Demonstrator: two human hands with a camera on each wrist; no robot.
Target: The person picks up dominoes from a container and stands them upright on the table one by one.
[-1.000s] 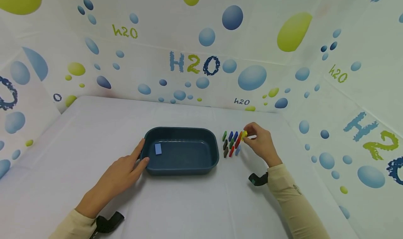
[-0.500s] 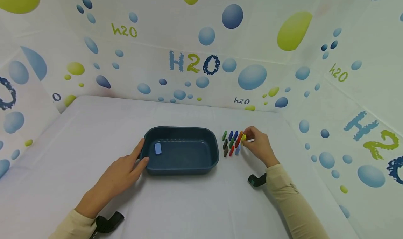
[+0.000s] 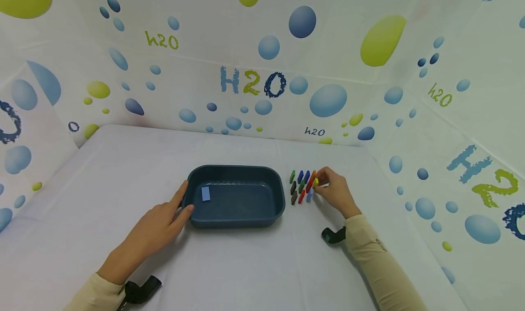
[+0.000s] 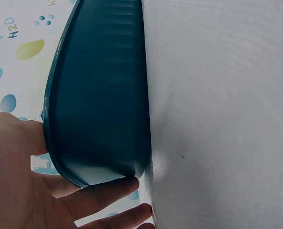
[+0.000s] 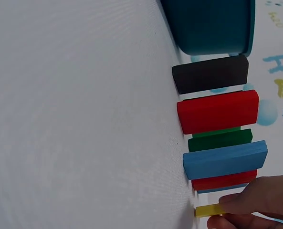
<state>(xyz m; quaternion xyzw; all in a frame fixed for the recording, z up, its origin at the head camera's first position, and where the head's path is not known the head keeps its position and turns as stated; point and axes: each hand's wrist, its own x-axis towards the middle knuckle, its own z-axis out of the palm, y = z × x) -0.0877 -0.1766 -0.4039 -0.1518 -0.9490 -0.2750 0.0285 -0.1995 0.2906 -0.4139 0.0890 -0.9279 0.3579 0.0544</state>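
Note:
A dark teal plastic basin (image 3: 238, 223) stands mid-table, with a light blue block (image 3: 206, 193) lying flat inside near its left end. My left hand (image 3: 157, 224) rests on that end, its fairly straight fingers touching the wall in the left wrist view. Between thumb and fingers, my right hand (image 3: 335, 190) pinches a yellow domino-like block (image 5: 209, 210) at the right side of a group of upright coloured blocks. A light blue block (image 5: 225, 160) and a red block (image 5: 217, 112) stand nearest to it in the right wrist view; the hand hides part of the yellow one.
Closest to the basin's right end are the black blocks (image 5: 210, 75), with green and dark blue blocks (image 3: 301, 176) further back. A white cloth covers the table (image 3: 246, 270). Behind it hangs a curtain (image 3: 184, 88) with bubbles and lettering.
My right hand has brought the yellow block slightly left and nearer to me, down beside the group. The left hand and the basin have stayed put.

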